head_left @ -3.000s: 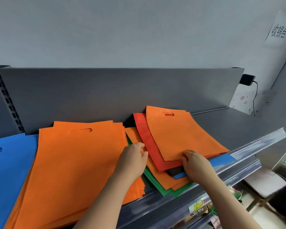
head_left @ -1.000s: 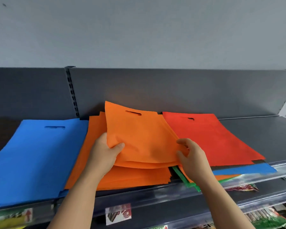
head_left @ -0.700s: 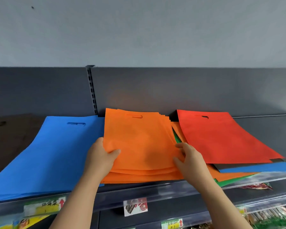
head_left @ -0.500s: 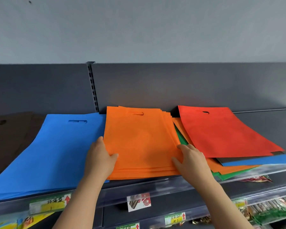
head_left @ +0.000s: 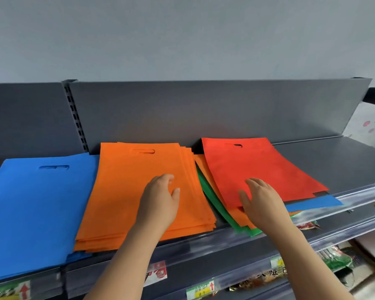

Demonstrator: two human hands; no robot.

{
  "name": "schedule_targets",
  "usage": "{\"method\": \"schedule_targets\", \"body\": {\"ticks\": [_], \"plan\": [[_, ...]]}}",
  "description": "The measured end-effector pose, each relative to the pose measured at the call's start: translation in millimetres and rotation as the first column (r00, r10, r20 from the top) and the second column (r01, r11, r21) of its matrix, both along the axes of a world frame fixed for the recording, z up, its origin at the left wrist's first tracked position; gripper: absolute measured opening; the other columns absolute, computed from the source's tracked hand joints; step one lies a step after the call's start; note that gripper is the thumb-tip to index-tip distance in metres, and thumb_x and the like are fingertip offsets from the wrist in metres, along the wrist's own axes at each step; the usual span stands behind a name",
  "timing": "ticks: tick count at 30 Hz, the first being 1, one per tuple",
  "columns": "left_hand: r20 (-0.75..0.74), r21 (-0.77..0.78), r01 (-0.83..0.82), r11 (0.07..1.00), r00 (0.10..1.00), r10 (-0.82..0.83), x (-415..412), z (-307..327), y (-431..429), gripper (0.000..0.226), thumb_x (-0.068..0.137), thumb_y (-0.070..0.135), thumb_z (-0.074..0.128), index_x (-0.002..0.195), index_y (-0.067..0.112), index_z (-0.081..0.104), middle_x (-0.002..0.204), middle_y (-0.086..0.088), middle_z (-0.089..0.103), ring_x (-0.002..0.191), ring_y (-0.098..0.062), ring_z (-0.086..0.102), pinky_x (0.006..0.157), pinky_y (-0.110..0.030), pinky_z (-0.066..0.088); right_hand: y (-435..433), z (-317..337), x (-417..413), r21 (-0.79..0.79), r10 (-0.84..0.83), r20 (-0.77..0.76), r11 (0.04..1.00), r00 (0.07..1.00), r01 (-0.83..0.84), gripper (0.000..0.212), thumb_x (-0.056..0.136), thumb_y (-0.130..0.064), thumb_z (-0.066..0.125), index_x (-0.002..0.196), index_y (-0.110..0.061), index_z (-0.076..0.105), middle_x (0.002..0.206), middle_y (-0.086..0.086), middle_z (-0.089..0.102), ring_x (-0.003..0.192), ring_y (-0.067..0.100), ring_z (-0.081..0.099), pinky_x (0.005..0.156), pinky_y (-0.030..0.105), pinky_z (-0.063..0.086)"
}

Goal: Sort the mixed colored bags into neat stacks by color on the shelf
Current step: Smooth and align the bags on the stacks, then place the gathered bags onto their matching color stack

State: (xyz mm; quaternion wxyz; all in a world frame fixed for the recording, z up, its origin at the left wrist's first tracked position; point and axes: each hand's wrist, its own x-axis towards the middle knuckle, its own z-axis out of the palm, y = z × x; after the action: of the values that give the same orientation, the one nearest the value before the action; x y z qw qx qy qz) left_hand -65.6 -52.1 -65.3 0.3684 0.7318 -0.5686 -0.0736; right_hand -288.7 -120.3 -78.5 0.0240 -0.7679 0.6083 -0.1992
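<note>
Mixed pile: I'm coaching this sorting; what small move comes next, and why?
Probably the right hand should lift the red bag onto the bare shelf beside it: it lies on top, covering an orange bag, a green bag and a blue bag, and the hand is at its near edge.

Shelf (head_left: pixel 333 161): blue stack (head_left: pixel 35 208) left, flat; orange stack (head_left: pixel 126 191) middle, edges fanned, overlapping it; right pile skewed, red bag (head_left: pixel 253 167) topmost, orange bag (head_left: pixel 236 217), green bag (head_left: pixel 214 202), blue bag (head_left: pixel 312 203) poking out beneath
</note>
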Motion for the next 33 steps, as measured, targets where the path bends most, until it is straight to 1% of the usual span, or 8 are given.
{"method": "schedule_targets", "body": {"ticks": [3,7,12,15,19,23,28,33], "plan": [[-0.085,0.061,0.071,0.996,0.994,-0.065,-39.3,-2.6,-27.9,0.038,0.095,0.023,0.055,0.132,0.014,0.052,0.126,-0.001,0.059,0.111,-0.015,0.056,0.09,-0.024,0.044,-25.5,-2.3,-40.9,0.049,-0.069,-0.059,0.996,0.996,0.072,0.035,0.095,-0.032,0.046,0.113,-0.004,0.056,0.12,0.012,0.058,0.115,0.032,0.051,0.096,0.038,0.039],[-0.195,0.164,0.131,0.978,0.976,-0.098,-81.7,-6.6,-62.1,0.046,0.096,0.024,0.054,0.139,0.01,0.044,0.134,-0.006,0.054,0.115,-0.018,0.056,0.091,-0.027,0.047,-52.7,-8.4,-88.9,0.058,-0.148,-0.088,0.986,0.985,0.153,0.026,0.093,-0.034,0.046,0.081,-0.011,0.042,0.097,0.012,0.059,0.1,0.034,0.054,0.085,0.04,0.038],[-0.297,0.324,0.085,0.942,0.955,0.016,-106.9,-11.9,-93.8,0.046,0.094,0.029,0.056,0.131,0.005,0.042,0.132,-0.01,0.051,0.113,-0.026,0.055,0.089,-0.033,0.048,-71.5,-17.1,-119.5,0.144,-0.194,-0.207,0.963,0.959,0.226,0.039,0.092,-0.05,0.042,0.097,-0.012,0.05,0.11,0.008,0.06,0.109,0.029,0.053,0.095,0.038,0.037],[-0.391,0.317,0.027,0.948,0.914,0.105,-110.1,-15.7,-102.3,0.048,0.089,0.03,0.064,0.125,0.005,0.044,0.122,-0.007,0.054,0.103,-0.026,0.057,0.082,-0.036,0.05,-73.3,-22.0,-123.1,0.122,-0.115,-0.181,0.983,0.977,0.139,0.037,0.093,-0.051,0.042,0.095,-0.015,0.049,0.107,0.007,0.061,0.104,0.027,0.055,0.092,0.036,0.038],[-0.48,0.233,-0.03,0.972,0.866,0.142,-111.7,-21.1,-105.9,0.042,0.081,0.025,0.073,0.116,0.012,0.052,0.114,-0.004,0.06,0.097,-0.025,0.06,0.084,-0.041,0.053,-76.8,-20.1,-130.7,0.073,-0.037,-0.075,0.996,0.996,0.043,0.044,0.089,-0.047,0.052,0.115,-0.012,0.054,0.11,0.005,0.062,0.106,0.026,0.056,0.094,0.035,0.04],[-0.489,0.228,-0.029,0.973,0.861,0.141,-119.5,-20.8,-106.4,0.04,0.08,0.024,0.073,0.113,0.014,0.051,0.109,-0.005,0.06,0.095,-0.027,0.06,0.085,-0.045,0.053,-81.5,-17.0,-142.5,0.103,-0.064,-0.106,0.992,0.992,0.075,0.035,0.091,-0.049,0.047,0.097,-0.015,0.05,0.091,0.0,0.062,0.091,0.023,0.058,0.1,0.035,0.036],[-0.491,0.204,-0.059,0.977,0.857,0.155,-126.9,-23.5,-110.6,0.04,0.081,0.02,0.072,0.115,0.014,0.052,0.108,-0.003,0.061,0.093,-0.025,0.06,0.083,-0.04,0.052,-74.7,-11.7,-143.0,0.107,0.038,-0.014,0.994,0.999,-0.036,0.053,0.094,-0.036,0.049,0.139,-0.01,0.036,0.102,0.002,0.066,0.107,0.022,0.054,0.108,0.03,0.027],[-0.43,0.103,-0.102,0.989,0.892,0.137,-129.0,-20.4,-108.6,0.03,0.082,0.008,0.068,0.108,0.017,0.057,0.106,-0.002,0.062,0.09,-0.023,0.059,0.079,-0.036,0.051,-75.3,-16.9,-144.7,0.113,0.036,0.007,0.993,0.999,-0.037,0.044,0.094,-0.036,0.05,0.129,-0.011,0.045,0.115,0.003,0.061,0.11,0.023,0.053,0.104,0.032,0.031]]}}
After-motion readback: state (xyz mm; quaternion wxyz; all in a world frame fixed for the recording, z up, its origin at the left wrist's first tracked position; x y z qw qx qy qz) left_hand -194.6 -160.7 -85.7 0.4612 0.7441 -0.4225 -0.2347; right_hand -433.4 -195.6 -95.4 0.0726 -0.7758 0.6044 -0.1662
